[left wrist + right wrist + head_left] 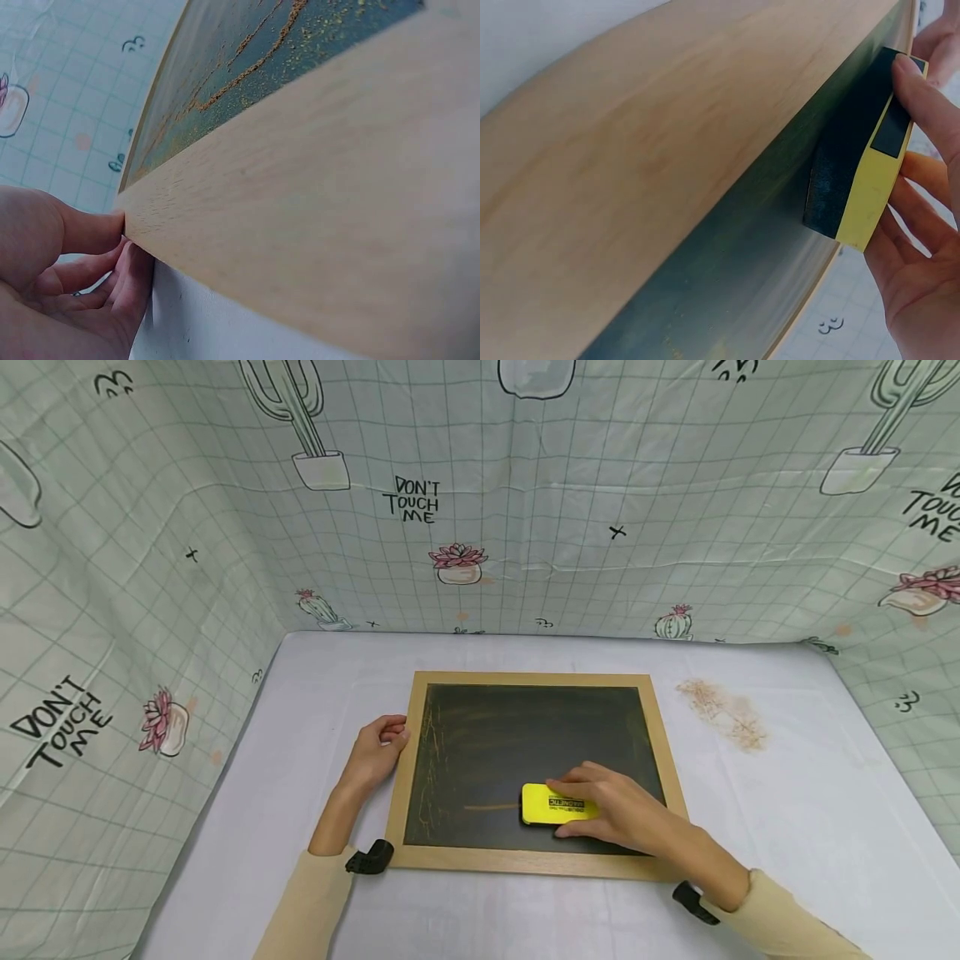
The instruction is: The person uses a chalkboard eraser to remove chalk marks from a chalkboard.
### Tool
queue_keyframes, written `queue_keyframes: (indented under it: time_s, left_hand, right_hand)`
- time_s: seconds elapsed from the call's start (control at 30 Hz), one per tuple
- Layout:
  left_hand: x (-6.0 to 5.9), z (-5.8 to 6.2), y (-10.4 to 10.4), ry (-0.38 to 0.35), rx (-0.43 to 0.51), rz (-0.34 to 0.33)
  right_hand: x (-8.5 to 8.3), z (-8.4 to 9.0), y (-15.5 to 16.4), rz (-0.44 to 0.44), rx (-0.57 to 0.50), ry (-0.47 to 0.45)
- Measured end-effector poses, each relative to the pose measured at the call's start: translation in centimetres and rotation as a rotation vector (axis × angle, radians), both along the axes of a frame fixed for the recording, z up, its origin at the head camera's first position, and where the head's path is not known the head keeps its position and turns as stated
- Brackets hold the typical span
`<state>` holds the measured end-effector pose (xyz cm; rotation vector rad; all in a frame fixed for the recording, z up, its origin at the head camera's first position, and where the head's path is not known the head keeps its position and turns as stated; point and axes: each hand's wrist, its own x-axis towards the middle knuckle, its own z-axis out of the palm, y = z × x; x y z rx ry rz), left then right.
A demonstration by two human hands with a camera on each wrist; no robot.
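A small blackboard (pixel 525 735) in a wooden frame lies on the white-covered table. My right hand (pixel 618 806) grips a yellow blackboard eraser (pixel 547 806) with black felt, thumb on one side and fingers on the other. The eraser rests on the lower part of the board, at the right end of a short orange chalk line (pixel 489 807). My left hand (pixel 375 750) holds the left edge of the frame (pixel 262 195), its thumb against the rim and its fingers curled beside it. Streaks of orange chalk dust (pixel 255 67) run along the board's left side.
A patch of brownish dust (pixel 723 714) lies on the table (pixel 795 810) to the right of the board. Patterned grid cloth (pixel 555 510) stands as walls at the back and both sides. Black wrist straps (pixel 370 858) show at both sleeves.
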<state>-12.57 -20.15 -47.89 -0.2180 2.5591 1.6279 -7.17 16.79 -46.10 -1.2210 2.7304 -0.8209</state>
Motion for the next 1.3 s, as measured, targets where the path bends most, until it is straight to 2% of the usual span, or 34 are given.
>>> queue_keyframes:
  time_s: [0.57,1.3]
  left_hand:
    - [0.0,0.0,0.0,0.01,-0.012,0.004]
    - [0.0,0.3,0.2,0.013,-0.04,0.009]
  right_hand:
    - [-0.6,0.0,-2.1,0.04,0.033,0.003]
    - [-1.5,0.3,-6.0,0.151,0.061,-0.01]
